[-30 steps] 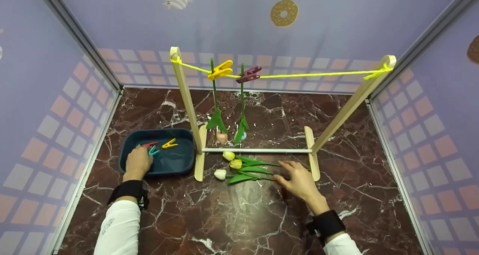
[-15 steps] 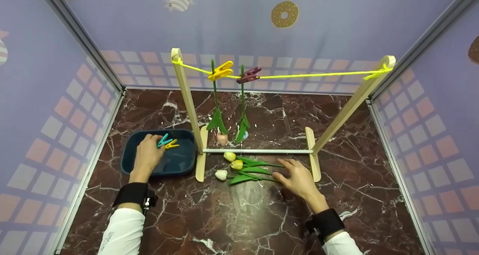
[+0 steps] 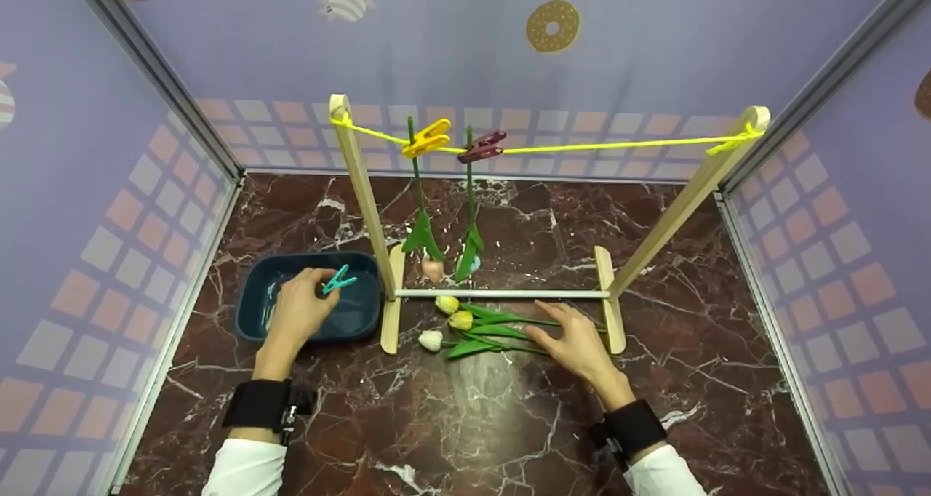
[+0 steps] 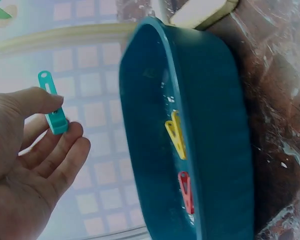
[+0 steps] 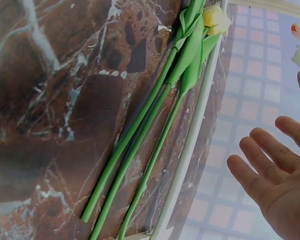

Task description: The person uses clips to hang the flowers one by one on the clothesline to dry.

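Note:
My left hand (image 3: 300,308) pinches a teal clothespin (image 3: 339,280) between thumb and fingers, over the dark blue bin (image 4: 215,100). In the left wrist view a yellow clothespin (image 4: 176,140) and a red clothespin (image 4: 186,192) lie inside that bin. My right hand (image 3: 578,343) has its fingers extended over the stems of three artificial tulips; the right wrist view shows it apart from these stems (image 5: 135,145). One tulip is white (image 3: 430,340); the others are a yellow tulip (image 3: 460,321) and a pale yellow tulip (image 3: 447,305). All three lie with heads to the left.
A wooden stand (image 3: 649,220) carries a taut yellow cord (image 3: 618,145). Two tulips hang head down from it, one by a yellow clothespin (image 3: 428,140), the other by a purple clothespin (image 3: 484,147). A white bar (image 3: 502,294) joins the stand's feet. Patterned walls enclose the marble surface.
My left hand has lifted the teal clothespin from the bin's left part and carried it rightward. My right hand has stayed near the stems, shifting only slightly.

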Tool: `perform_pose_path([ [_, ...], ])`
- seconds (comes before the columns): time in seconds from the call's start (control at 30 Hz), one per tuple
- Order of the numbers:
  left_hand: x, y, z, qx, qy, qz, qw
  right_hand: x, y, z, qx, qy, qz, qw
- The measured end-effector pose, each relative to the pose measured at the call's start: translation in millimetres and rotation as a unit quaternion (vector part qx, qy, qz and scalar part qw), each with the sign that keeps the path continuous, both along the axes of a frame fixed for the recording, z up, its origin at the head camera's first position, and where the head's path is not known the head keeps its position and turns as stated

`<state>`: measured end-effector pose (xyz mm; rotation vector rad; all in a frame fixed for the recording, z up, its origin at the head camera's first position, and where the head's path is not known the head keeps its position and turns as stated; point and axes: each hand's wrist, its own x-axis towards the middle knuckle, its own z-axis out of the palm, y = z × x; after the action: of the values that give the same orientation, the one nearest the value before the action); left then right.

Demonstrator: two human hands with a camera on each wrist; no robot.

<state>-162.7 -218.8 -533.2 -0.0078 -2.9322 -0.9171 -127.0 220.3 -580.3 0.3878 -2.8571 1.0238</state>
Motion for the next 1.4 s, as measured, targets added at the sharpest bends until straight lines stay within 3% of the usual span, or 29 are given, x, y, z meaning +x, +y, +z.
perform_pose_path([
  [0.27,9.6,26.8,5.1,0.019,0.035,-0.052,0.9979,-2.4,-6.2,6.2,-0.030,-0.001,0.037,0.9988],
  [0.57,22.4,66.4,3.6,0.030,0.011,-0.120,0.9922,-4.0,-14.7,13.4,-0.060,0.030,0.101,0.9926],
  [0.83,27.2,97.0,-1.1,0.043,0.053,-0.170,0.9832,-6.5,-27.5,17.6,-0.114,0.035,0.139,0.9831],
  [1.07,23.2,124.1,-6.5,0.048,0.070,-0.197,0.9767,-6.8,-38.5,18.3,-0.205,-0.001,0.155,0.9664],
  [1.4,19.2,156.2,0.3,0.074,0.038,-0.233,0.9689,-8.7,-45.5,15.1,-0.268,-0.057,0.142,0.9511],
])
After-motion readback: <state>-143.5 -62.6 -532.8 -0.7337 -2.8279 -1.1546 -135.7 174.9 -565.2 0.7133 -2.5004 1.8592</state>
